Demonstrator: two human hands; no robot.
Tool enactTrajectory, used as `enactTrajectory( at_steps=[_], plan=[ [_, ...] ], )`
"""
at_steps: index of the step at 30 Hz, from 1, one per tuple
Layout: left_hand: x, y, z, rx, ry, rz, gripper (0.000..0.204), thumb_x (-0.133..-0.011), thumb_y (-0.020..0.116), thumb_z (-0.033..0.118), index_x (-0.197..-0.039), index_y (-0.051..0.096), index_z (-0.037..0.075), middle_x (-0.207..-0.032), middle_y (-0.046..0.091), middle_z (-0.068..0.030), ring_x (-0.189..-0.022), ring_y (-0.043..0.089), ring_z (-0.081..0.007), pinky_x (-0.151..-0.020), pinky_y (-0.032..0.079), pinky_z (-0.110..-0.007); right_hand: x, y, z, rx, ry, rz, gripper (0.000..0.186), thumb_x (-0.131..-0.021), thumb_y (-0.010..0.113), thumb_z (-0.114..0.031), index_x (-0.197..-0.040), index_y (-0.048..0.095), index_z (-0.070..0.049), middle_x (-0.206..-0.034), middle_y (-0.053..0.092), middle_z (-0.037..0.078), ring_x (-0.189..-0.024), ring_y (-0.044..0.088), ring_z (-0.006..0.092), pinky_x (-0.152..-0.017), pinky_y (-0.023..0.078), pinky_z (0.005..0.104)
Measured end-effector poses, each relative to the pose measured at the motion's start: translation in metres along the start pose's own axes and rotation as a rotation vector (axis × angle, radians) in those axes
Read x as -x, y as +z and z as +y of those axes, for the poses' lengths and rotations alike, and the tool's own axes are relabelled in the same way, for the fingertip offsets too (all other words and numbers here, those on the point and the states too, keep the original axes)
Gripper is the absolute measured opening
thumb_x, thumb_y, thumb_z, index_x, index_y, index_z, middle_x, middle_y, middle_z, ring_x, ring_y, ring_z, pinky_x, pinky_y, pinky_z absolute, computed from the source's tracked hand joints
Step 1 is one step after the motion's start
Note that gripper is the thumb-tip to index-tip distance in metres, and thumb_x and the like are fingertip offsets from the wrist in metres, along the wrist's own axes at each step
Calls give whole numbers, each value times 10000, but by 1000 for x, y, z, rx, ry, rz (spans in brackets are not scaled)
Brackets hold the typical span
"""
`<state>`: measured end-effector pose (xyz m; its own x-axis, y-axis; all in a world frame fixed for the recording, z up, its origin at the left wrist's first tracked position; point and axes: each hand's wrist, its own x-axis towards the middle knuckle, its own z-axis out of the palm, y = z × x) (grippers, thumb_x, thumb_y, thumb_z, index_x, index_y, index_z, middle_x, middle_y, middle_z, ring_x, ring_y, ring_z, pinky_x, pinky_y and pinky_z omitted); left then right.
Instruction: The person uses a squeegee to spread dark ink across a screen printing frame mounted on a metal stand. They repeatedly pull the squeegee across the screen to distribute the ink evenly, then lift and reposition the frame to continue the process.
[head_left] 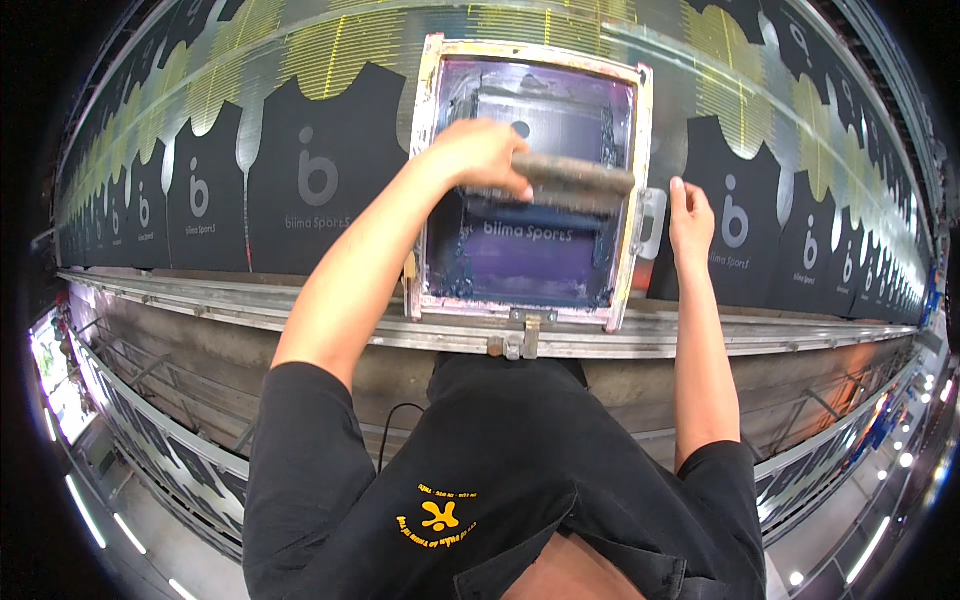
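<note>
My left hand (478, 158) is closed round one end of a squeegee (575, 183) with a worn, ink-stained wooden grip. The squeegee lies crosswise over a screen printing frame (643, 120), whose rim is pale and paint-spotted. Dark ink smears the purple mesh (545, 270), and a logo stencil shows through it. Just off the frame's right side, near a light metal bracket (652, 222), my right hand (691, 218) is raised with loosely extended fingers and nothing in it. A metal clamp (522, 335) sits at the frame's near edge, against the table rail.
Black shirt panels (325, 165) printed with a grey logo lie in a row along the printing table, left and right of the frame. A metal rail (250, 295) borders the table's near edge. Another long table (170, 425) with dark panels stands behind me.
</note>
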<state>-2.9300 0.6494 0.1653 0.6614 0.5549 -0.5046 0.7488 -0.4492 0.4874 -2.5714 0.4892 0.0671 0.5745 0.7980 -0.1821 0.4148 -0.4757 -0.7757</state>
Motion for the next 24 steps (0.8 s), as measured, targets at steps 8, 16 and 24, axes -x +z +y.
enactTrajectory(
  at_steps=[8, 16, 24],
  plan=[
    [-68, -30, -58, -154, -12, 315, 464, -850, 863, 495, -1177, 826, 167, -1062, 816, -127, -1043, 773, -374, -891, 593, -524, 11, 24, -12, -337, 423, -271, 359, -1077, 752, -374, -1161, 740, -25, -725, 561, -47, -539, 467, 52, -484, 362, 260],
    [49, 87, -13, -76, 84, 609, 407, -765, 932, 303, -1140, 823, 185, -1158, 802, -59, -1078, 738, -326, -925, 592, -483, 20, -4, -59, -437, 362, -216, 356, -1075, 750, -345, -1181, 702, -8, -704, 490, -69, -511, 391, 38, -461, 300, 252],
    [184, 208, 37, -76, 113, 624, 791, -621, 968, 189, -1369, 721, 126, -1354, 725, -41, -1212, 676, -280, -1048, 543, -449, 26, 24, -57, -327, 107, -12, 477, -1060, 742, -289, -1378, 716, 65, -1175, 781, 106, -1033, 694, 153, -937, 547, 317]
  ],
)
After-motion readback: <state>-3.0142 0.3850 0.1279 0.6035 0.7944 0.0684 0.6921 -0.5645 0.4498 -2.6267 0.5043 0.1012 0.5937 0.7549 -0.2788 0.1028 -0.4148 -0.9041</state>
